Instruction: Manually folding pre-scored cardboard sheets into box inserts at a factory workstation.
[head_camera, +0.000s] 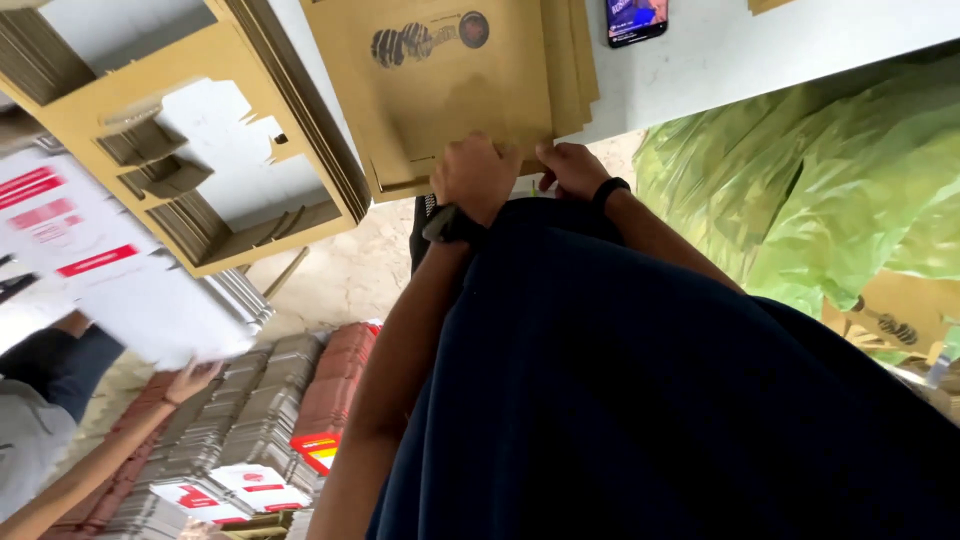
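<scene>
Hands, two: left hand (476, 176) and right hand (572, 168), fingers curled closed, both gripping the near edge of one flat cardboard blank (440, 90); one phone (636, 20) lies far right.

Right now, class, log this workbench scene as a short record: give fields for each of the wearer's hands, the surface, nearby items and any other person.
left hand: left hand presses on the near edge of the brown cardboard sheets; dark watch on the wrist
right hand: right hand grips the same edge; black band on the wrist
surface: white table
nearby items: phone, screen lit; die-cut cardboard stack; green plastic sheeting
other person: co-worker's hand under white printed flat boxes
</scene>
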